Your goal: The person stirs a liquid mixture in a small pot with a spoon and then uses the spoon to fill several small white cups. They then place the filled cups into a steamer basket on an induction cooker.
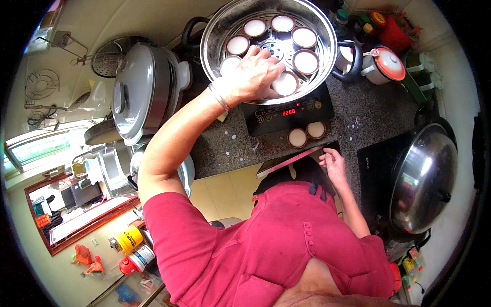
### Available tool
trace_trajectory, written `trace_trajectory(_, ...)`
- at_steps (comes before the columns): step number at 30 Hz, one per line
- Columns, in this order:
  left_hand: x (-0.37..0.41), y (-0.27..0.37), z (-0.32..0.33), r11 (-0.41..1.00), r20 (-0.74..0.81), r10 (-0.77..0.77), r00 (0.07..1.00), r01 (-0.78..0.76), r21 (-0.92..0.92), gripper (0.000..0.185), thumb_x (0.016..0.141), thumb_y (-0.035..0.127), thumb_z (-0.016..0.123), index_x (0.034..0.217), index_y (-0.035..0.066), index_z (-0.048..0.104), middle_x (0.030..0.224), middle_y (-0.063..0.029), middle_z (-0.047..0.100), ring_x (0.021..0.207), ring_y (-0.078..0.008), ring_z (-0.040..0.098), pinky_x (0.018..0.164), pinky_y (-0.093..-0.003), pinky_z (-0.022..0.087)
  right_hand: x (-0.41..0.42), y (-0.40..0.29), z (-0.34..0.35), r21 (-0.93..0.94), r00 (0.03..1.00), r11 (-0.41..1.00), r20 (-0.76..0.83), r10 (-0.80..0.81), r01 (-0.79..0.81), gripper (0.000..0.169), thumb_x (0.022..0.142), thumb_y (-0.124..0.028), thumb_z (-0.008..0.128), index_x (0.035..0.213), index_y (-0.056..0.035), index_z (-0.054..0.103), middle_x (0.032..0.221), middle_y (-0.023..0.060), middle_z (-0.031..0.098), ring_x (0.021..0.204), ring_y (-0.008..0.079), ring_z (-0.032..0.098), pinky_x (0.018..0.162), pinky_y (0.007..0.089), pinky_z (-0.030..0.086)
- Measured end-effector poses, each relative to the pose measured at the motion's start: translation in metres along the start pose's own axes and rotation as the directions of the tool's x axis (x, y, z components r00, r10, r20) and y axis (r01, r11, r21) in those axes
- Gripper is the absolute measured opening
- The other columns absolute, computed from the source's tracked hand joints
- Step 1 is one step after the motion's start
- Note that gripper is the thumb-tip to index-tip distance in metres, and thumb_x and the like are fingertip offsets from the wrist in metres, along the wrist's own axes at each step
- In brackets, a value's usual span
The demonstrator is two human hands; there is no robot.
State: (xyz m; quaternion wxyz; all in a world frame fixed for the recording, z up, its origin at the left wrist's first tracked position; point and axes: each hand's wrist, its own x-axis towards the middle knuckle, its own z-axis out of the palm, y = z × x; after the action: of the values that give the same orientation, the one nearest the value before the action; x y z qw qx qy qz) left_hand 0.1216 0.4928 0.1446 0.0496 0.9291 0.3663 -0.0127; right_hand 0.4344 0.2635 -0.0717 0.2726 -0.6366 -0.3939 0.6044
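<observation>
My left hand (255,75), with a bracelet at the wrist, reaches down into a round metal steamer pot (205,57). Its fingers curl over the perforated steamer rack (273,48), next to a small brown cup (285,83) filled with white liquid. Whether they grip anything underneath is hidden. Several similar cups form a ring on the rack, among them a far cup (283,23). My right hand (333,159) is empty, fingers loosely bent, by the counter's front edge. Close by, two more filled cups, a left cup (297,137) and a right cup (316,129), stand on the counter.
The pot sits on a lit induction cooker (287,115) on the speckled counter (215,153). A large lidded wok (424,178) stands right, a grey lidded cooker (138,92) left. An enamel mug (385,67) and bottles (342,17) line the back right. White spots dot the counter.
</observation>
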Motion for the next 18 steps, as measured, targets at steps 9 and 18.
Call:
trace_trajectory(9,-0.002,0.001,0.004,1.000,-0.052,-0.017,0.999,0.017,0.008,0.058,0.066,0.034,0.083,0.113,0.005,0.065,0.097,-0.0093,0.065,0.096,-0.0284,0.057,0.087,-0.0419,0.039,0.004,0.009,0.000,0.005,1.000,1.000,0.013,-0.003,0.003,0.029,0.101,-0.013,0.047,0.123,0.0028,0.058,0.094,0.0097,0.069,0.075,0.0121,0.064,0.069,0.0271,0.053)
trace_trajectory(18,-0.020,-0.021,-0.011,0.998,-0.028,-0.056,0.998,0.057,0.035,0.075,0.062,0.037,0.087,0.126,0.007,0.061,0.114,-0.0101,0.064,0.110,-0.0288,0.055,0.095,-0.0442,0.039,0.003,0.009,0.001,0.011,1.000,1.000,0.007,0.007,-0.007,0.032,0.101,-0.014,0.048,0.125,0.0034,0.058,0.095,0.0110,0.069,0.075,0.0129,0.065,0.069,0.0278,0.053)
